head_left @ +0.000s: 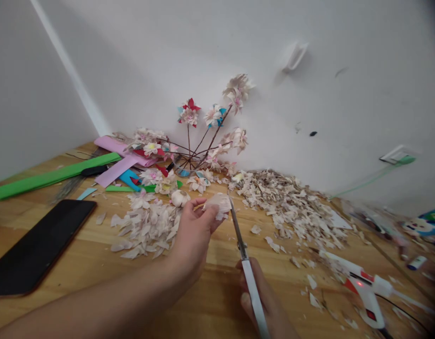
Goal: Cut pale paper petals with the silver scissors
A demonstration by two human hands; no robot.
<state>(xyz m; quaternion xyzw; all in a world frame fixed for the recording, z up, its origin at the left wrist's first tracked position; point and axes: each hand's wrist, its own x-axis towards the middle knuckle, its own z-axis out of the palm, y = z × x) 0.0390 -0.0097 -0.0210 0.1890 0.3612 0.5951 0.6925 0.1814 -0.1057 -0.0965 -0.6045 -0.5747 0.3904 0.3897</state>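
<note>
My left hand [194, 233] pinches a pale, papery piece of garlic skin [219, 203] between thumb and fingers. With my right hand [261, 292] I grip white-handled scissors [241, 242], their blades pointing up at the skin's right edge. How far the blades are parted is hard to make out. Left of my left hand lies a heap of cut, petal-like skins [146, 230], with a whitish garlic bulb [180, 198] at its back edge. A larger heap of skin scraps [291, 202] spreads to the right, against the wall.
Handmade flowers [189, 115] on brown stems stand in a glass [184, 172] at the back. Green crepe paper [58, 174], pink paper [118, 169] and a black phone [40, 245] lie left. A hot glue gun [362, 282], its red light on, lies right.
</note>
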